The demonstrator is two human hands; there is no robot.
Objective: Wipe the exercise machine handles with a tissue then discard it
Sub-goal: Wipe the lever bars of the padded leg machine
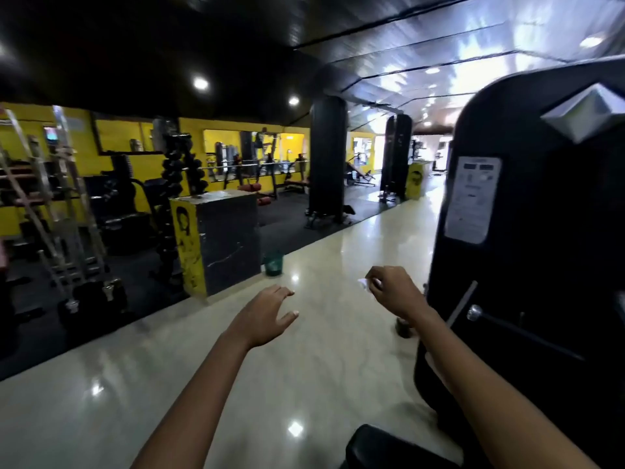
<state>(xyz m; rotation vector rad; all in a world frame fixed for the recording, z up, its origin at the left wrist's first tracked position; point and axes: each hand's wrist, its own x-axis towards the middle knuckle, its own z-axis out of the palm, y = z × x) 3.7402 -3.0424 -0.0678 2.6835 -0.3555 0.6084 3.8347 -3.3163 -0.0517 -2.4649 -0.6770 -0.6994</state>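
The tissue (364, 283) was pinched in my right hand (394, 290), beside the black exercise machine (541, 231). My left hand (267, 314) hung empty, fingers loose, above the pale floor (203, 384).

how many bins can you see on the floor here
1. A green bin stands on the shiny floor beside the black and yellow block, ahead of the open left hand. The machines could be hiding others.
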